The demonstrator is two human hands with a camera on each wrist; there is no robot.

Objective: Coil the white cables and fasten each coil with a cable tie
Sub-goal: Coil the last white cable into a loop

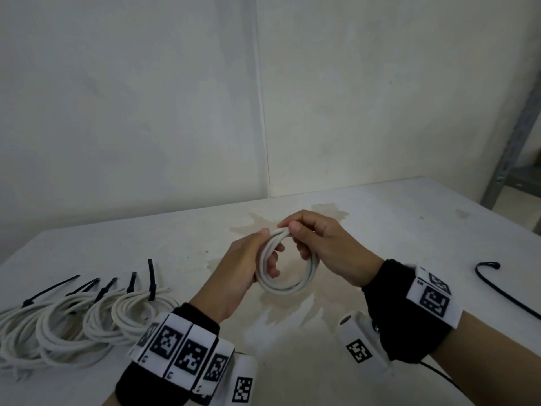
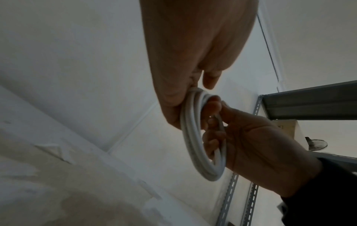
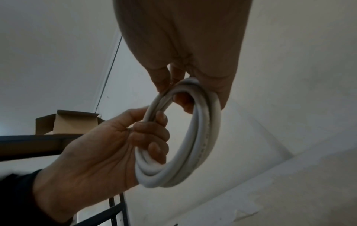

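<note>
Over the stained white counter point(image 1: 380, 230), tied coils point(image 1: 87, 320) lie far left, both hands hold the untied coil point(image 1: 288, 268) mid-air, left hand point(image 1: 243, 268) gripping its left side, right hand point(image 1: 325, 247) pinching its top, nearer the loose cable tie point(image 1: 503, 291) lying crosswise at right.

tied coils point(image 1: 87, 317) crowd left, loose tie point(image 1: 503, 291) right

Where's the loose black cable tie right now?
In the head view, the loose black cable tie lies on the table at the far right, just beyond the right hand.
</note>
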